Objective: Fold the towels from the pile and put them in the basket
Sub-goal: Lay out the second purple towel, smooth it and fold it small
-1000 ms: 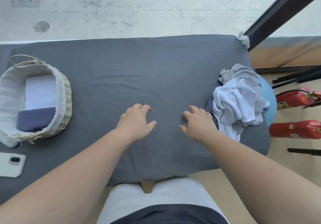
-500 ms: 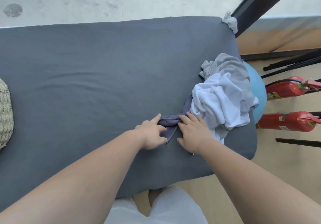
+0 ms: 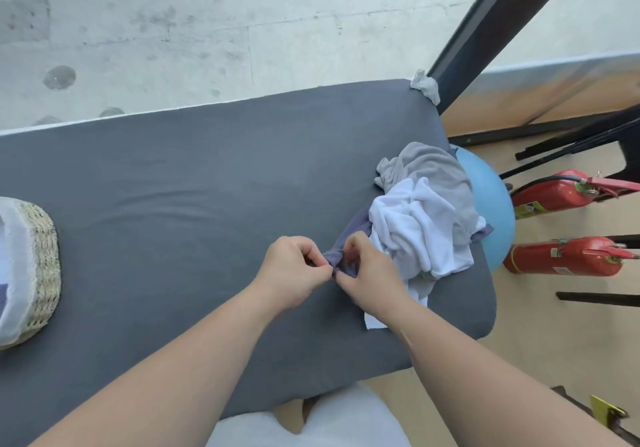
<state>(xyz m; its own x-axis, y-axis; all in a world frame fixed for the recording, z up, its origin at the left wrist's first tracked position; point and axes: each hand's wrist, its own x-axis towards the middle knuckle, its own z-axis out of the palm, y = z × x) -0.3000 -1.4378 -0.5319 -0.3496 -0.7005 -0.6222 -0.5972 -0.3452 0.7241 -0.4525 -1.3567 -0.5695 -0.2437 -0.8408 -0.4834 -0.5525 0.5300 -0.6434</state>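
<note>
A pile of towels lies at the right end of the grey table (image 3: 194, 197): a white towel (image 3: 415, 231) on top, a grey towel (image 3: 433, 169) behind it. A purple towel (image 3: 349, 235) sticks out from under the white one toward me. My left hand (image 3: 294, 273) and my right hand (image 3: 367, 273) both pinch the purple towel's near edge, fingertips close together. The woven basket (image 3: 41, 266) with its white lining sits at the table's left edge, mostly cut off by the frame.
A blue ball (image 3: 491, 204) sits beside the table's right end. Two red fire extinguishers (image 3: 561, 256) lie on the floor to the right, with black metal legs around them. A concrete wall runs behind the table.
Both hands moved from the bare table to the purple towel and closed their fingers on its edge. The towel's corner has been drawn out from under the pile.
</note>
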